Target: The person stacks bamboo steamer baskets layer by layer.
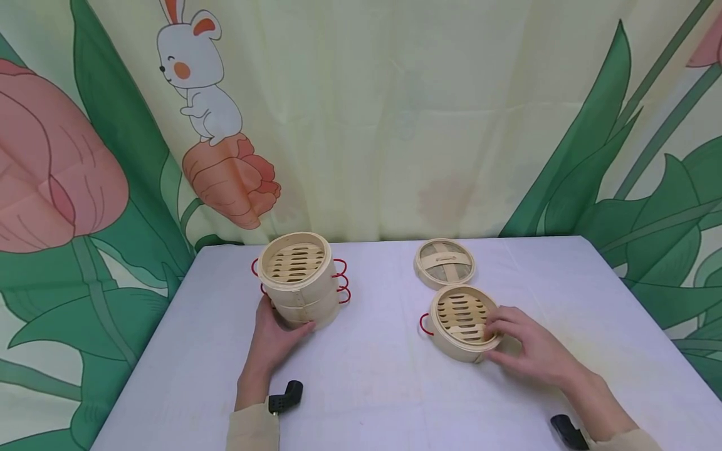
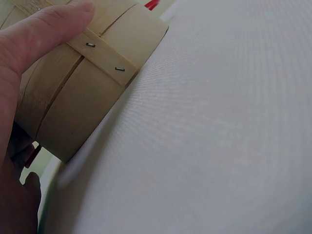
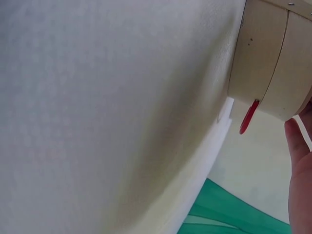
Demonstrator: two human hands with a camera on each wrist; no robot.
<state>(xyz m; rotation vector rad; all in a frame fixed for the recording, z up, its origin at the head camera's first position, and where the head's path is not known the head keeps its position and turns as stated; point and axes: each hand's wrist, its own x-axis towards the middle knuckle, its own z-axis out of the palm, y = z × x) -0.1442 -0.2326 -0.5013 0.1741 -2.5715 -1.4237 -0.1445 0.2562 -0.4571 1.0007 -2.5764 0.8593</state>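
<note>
A stack of bamboo steamer baskets (image 1: 301,282) with red side loops stands at the table's left. My left hand (image 1: 275,337) grips its lower part, thumb across the front; the left wrist view shows the thumb on the stapled bamboo wall (image 2: 92,73). On the right is a single slatted steamer basket (image 1: 462,319), a red loop on its left. My right hand (image 1: 530,344) holds its right rim, fingers over the edge and thumb low at the front. In the right wrist view, fingertips touch the basket's wall (image 3: 273,58), which has a red loop.
A round woven lid (image 1: 445,263) with a strap handle lies just behind the single basket. White cloth (image 1: 383,388) covers the table. Behind its back edge hangs a printed curtain (image 1: 395,125) with a rabbit, a carrot and leaves. A black device sits at each wrist.
</note>
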